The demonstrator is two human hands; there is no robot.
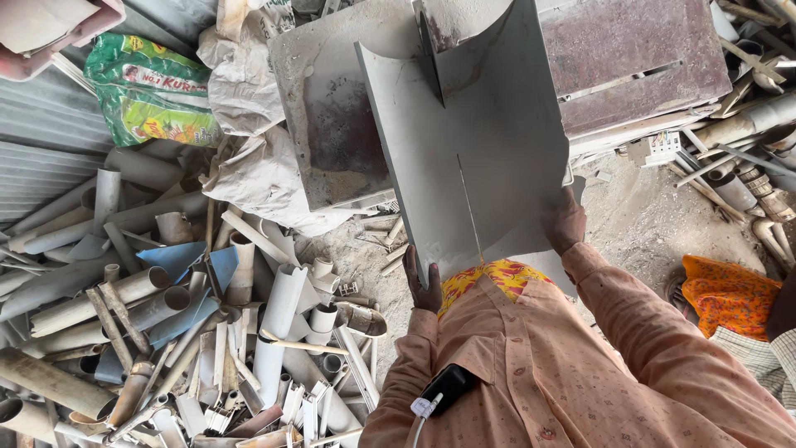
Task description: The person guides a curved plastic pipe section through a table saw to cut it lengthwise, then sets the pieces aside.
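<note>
The person is holding a curved grey plastic sheet (477, 158) (it looks like a length of large pipe split open) against a circular saw blade (431, 58) that is rising through the slot of a dusty saw worktop (332, 108). The sheet's long axis is running away from the person toward the blade, its far end curling upward, and a thin straight cut is running lengthwise down its middle toward the near edge. Its surface is looking matte, pale grey and dusted. The left hand (423, 282) is gripping the near left corner, fingers curled over the edge; the right hand (564, 220) is clasping the near right edge, fingers tucked beneath. A heap of cut pipe offcuts (207, 332) is lying on the ground to the left.
</note>
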